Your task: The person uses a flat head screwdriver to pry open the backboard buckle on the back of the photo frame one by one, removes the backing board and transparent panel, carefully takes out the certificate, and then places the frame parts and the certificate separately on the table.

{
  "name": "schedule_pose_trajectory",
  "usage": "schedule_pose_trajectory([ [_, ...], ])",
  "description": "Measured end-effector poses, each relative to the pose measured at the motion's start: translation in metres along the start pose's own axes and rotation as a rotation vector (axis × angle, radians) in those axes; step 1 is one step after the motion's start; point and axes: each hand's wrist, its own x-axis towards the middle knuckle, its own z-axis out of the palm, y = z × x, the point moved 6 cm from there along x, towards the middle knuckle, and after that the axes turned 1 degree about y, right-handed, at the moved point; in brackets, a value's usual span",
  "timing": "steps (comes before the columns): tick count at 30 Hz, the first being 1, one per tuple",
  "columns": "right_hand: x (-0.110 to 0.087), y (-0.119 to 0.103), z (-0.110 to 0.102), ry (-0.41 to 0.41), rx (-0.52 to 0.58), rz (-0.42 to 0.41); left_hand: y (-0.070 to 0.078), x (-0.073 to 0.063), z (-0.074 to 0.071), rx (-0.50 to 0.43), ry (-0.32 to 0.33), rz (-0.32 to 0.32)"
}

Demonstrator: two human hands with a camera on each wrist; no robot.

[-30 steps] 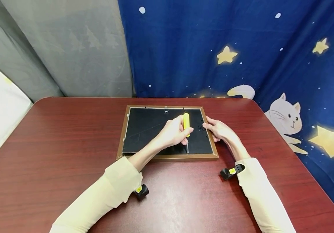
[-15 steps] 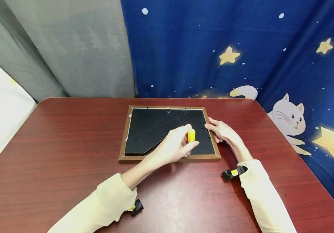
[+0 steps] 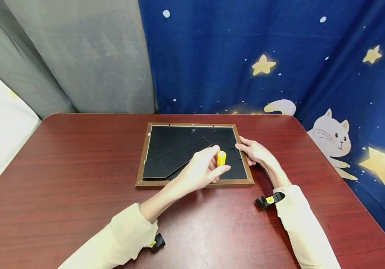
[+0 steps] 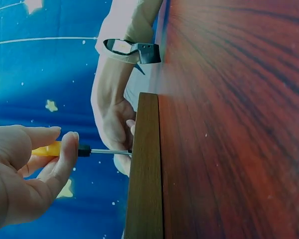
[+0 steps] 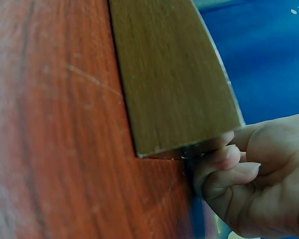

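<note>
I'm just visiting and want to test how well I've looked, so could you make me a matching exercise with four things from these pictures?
Things:
1. yellow-handled screwdriver
2. picture frame
3. right grip
4. pale cat

Places and states:
A. holding the picture frame's right side
B. shown on the blue curtain
C. held in the left grip
D. back side up on the red-brown table

Right pairs: 1-C, 2-D, 3-A, 4-B
</note>
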Motion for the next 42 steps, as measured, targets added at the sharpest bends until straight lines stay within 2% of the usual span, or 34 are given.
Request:
schedule_pose_trajectory([
  [3,0.0,0.001,0.0,0.002,0.003,0.002,-0.007,0.002,-0.003,-0.089,-0.009,-0.068],
  [8,0.001,0.002,-0.001,0.006,0.005,0.002,-0.021,0.005,-0.008,-0.13,0.012,-0.147],
  [11,0.002,0.002,-0.001,0.003,-0.005,-0.003,-0.027,0.007,-0.013,-0.152,0.053,-0.165],
  [18,0.001,0.0,0.001,-0.011,0.005,-0.034,-0.041,0.012,-0.032,-0.21,0.205,-0.22],
  [23,0.0,-0.001,0.002,-0.016,0.007,-0.042,-0.05,0.011,-0.04,-0.292,0.242,-0.272],
  [28,0.0,-0.001,0.001,-0.017,-0.007,-0.027,-0.058,0.011,-0.039,-0.369,0.254,-0.316],
  [35,0.0,0.0,0.0,-0.011,-0.025,-0.009,-0.071,0.007,-0.028,-0.5,0.283,-0.357],
  [42,-0.001,-0.001,0.0,-0.01,-0.027,-0.018,-0.073,0.009,-0.018,-0.56,0.31,-0.377],
])
